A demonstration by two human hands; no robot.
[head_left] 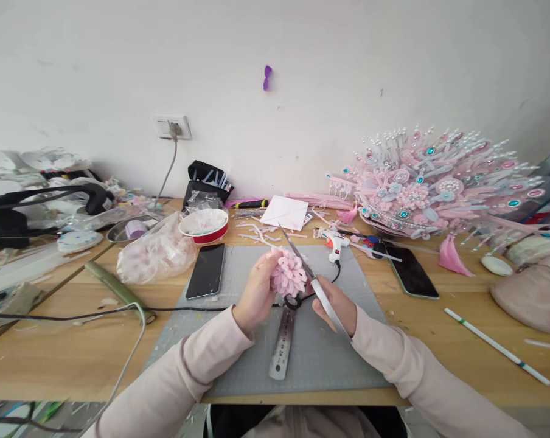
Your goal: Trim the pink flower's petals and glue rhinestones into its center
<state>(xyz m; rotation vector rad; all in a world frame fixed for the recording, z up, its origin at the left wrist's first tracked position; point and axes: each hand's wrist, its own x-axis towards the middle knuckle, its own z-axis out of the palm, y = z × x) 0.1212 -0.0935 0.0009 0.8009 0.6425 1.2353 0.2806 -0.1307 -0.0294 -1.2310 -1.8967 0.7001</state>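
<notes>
My left hand [255, 291] is closed around a pink many-petalled paper flower [288, 274], held up over the grey cutting mat [238, 353]. My right hand [336, 302] grips long metal tweezers [302, 261], whose tips point up and away past the flower's right side. A steel ruler [281, 345] lies on the mat just below both hands. A small black ring-shaped object sits under the flower; I cannot make out what it is.
A black phone [206, 271] lies on the mat's left, another phone [412, 272] to the right. A white glue gun [335, 245], a red-rimmed bowl [204, 225], a plastic bag [156, 252] and a large pink beaded headdress [432, 185] crowd the back of the wooden table.
</notes>
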